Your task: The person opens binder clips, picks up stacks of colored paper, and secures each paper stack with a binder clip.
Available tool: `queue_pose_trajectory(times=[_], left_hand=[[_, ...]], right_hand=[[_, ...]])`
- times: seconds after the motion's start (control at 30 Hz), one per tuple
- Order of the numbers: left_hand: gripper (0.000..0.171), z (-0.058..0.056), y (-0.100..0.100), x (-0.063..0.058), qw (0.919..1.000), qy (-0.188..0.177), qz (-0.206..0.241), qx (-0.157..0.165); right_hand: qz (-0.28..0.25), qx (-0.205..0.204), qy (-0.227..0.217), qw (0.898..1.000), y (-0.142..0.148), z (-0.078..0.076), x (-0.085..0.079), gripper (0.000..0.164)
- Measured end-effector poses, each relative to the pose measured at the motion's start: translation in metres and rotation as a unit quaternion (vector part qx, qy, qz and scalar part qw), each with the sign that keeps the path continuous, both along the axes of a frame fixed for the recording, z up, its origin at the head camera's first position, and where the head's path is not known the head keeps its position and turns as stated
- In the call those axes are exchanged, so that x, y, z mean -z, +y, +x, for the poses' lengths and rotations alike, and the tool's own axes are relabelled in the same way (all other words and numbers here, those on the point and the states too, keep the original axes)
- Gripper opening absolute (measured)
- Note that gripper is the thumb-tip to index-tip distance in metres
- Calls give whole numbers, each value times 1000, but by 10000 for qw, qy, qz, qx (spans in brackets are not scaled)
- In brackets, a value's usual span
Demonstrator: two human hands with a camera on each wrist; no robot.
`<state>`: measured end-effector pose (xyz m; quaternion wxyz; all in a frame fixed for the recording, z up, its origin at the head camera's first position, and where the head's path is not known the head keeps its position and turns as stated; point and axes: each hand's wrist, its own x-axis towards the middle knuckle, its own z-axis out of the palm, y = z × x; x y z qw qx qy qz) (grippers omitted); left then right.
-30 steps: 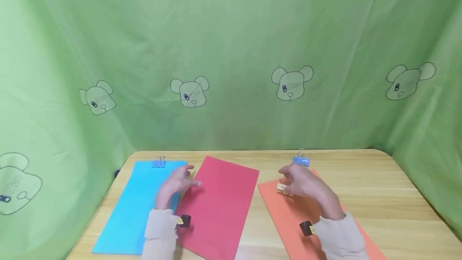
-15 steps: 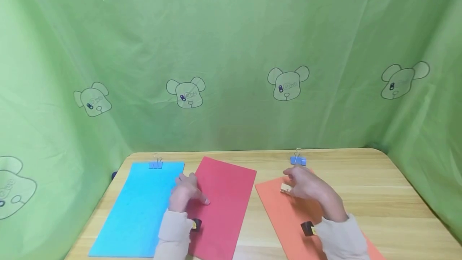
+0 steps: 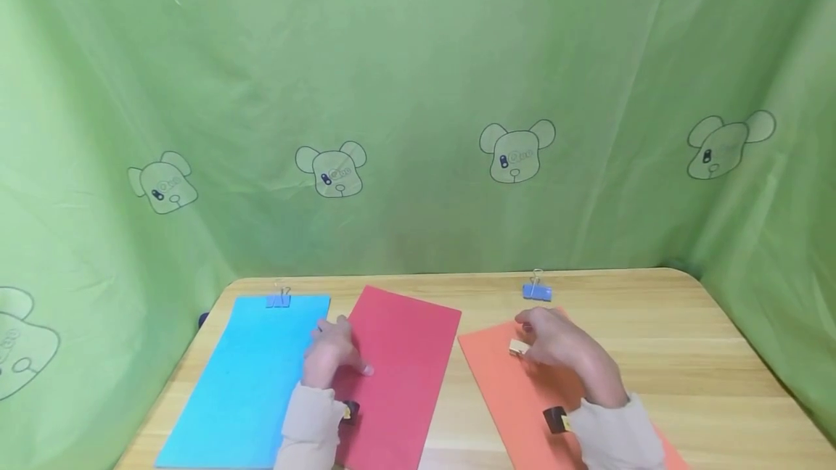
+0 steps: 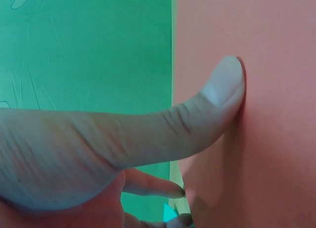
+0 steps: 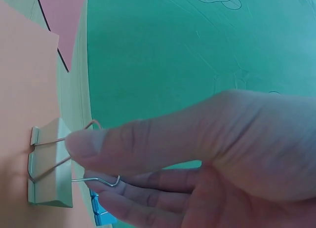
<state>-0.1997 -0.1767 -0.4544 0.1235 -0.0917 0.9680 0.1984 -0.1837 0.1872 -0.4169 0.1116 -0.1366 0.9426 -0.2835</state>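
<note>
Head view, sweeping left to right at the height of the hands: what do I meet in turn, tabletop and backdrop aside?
Blue sheet → left hand → red sheet → orange sheet → cream clip → right hand.

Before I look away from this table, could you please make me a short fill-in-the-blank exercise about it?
1. The red sheet lies between the blue sheet and the ____ sheet.
2. The left hand has its thumb over the ____ sheet.
3. The right hand pinches a cream binder clip between its ____ and fingers.
4. The blue clip farther left sits at the far edge of the ____ sheet.

Missing words: orange; red; thumb; blue.
</note>
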Motion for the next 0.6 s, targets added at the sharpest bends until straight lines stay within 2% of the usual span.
queue_pose_trajectory(times=[0.1,0.23,0.33,0.47,0.6], left_hand=[[119,-1,-1,0,10000,-25,-43,5],[115,-1,-3,2,9997,49,-204,98],[115,-3,-5,2,9996,145,-118,199],[113,-8,-11,6,9981,336,414,297],[82,-14,-19,13,9911,691,1055,434]], right_hand=[[-32,30,-39,10000,2,0,-1,58],[-126,-90,-132,9998,3,-1,-1,58],[-220,-119,-239,9994,4,-2,-2,60],[-281,-82,-314,9991,5,-2,-2,59],[-297,-39,-420,9987,7,-1,-3,59]])
